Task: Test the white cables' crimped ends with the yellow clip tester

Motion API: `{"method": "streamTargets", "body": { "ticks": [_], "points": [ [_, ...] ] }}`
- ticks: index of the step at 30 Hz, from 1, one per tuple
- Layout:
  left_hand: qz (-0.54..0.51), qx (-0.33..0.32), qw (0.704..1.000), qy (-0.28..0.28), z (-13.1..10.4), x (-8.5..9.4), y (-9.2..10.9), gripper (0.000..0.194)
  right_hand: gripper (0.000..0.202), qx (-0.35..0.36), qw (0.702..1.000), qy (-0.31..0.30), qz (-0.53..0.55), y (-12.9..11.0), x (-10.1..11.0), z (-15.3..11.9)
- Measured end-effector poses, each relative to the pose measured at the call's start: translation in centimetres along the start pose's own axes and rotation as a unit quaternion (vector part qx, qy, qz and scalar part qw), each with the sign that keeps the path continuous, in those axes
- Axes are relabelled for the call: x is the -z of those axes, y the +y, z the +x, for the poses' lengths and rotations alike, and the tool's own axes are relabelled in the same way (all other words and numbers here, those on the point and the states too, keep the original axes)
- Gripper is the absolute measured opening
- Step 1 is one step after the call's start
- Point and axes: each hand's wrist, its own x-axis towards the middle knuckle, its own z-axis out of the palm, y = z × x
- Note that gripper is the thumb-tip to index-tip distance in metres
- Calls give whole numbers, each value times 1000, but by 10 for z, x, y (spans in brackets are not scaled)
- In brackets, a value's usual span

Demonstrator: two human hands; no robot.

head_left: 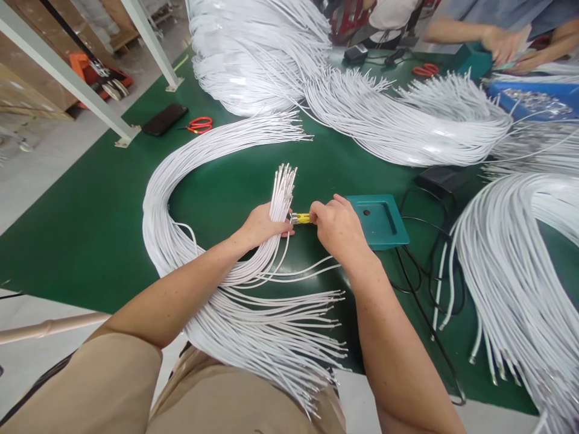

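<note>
My left hand (261, 228) is closed round a bundle of white cables (279, 208), whose metal-tipped ends point upward above the thumb. A small yellow tool with a metal end (302, 218) is pinched in the fingers of my right hand (339, 228). Its metal end meets the fingertips of my left hand beside the bundle; what exactly it touches there I cannot make out. Just right of my right hand lies a teal tray-like block (398, 232) with a small dark spot in its recess. More loose cable ends (289, 325) from the same coil fan out below my forearms.
Large heaps of white cable (253, 54) lie at the back and on the right (511, 259). A black phone (165, 119) and red-handled snips (199, 125) rest at the left. Black cords (423, 283) trail past the block. Across the table, a co-worker's hands (502, 48) work near a blue bin (502, 93).
</note>
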Motion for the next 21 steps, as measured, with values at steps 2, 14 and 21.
{"method": "streamTargets", "body": {
  "ticks": [2,14,21],
  "points": [
    [-7,1,1000,-5,0,0,1,41,20,-5,1000,31,-1,3,1,-2],
    [-66,19,998,3,-10,9,12,43,32,-157,978,136,-18,29,-6,-13],
    [-113,-29,992,-39,-17,9,17,53,26,-26,980,135,142,5,26,-15]
  ]
}}
